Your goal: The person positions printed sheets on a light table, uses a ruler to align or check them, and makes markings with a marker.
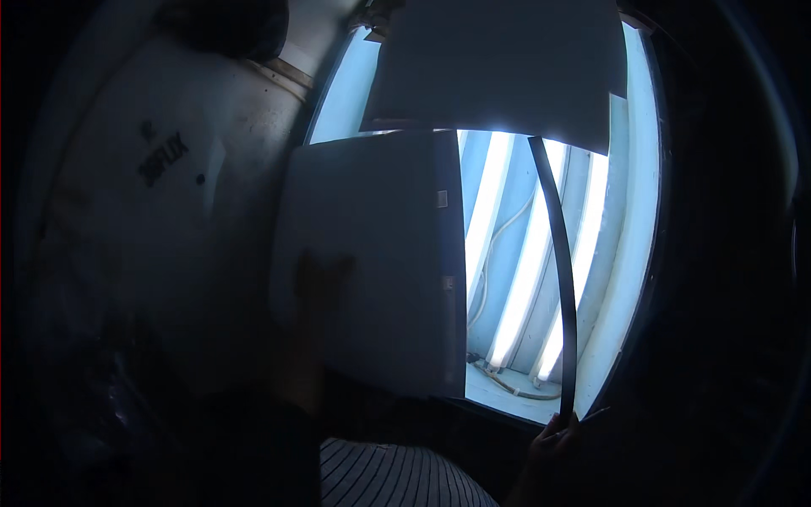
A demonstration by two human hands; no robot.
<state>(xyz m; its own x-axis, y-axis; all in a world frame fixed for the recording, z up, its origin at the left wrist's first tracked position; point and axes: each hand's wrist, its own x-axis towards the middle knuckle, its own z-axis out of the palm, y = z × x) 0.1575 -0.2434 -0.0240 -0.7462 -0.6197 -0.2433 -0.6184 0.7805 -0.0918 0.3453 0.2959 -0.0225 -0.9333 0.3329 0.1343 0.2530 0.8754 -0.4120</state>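
My left hand is over a dark flat sheet. It is dim and blurred, with thumb and fingers apart and nothing seen in them. Two small pale squares show along the sheet's right edge. At the lower right, my right hand is closed round the lower end of a long, narrow dark strip. The strip stretches up across a lit box and bows slightly. A thin pointed thing sticks out beside the right hand; its kind is too dark to make out.
The light box has pale blue walls, several bright tubes and a cable. Another dark panel covers its far end. To the left stands a pale, stained surface with dark marks. Striped cloth shows below.
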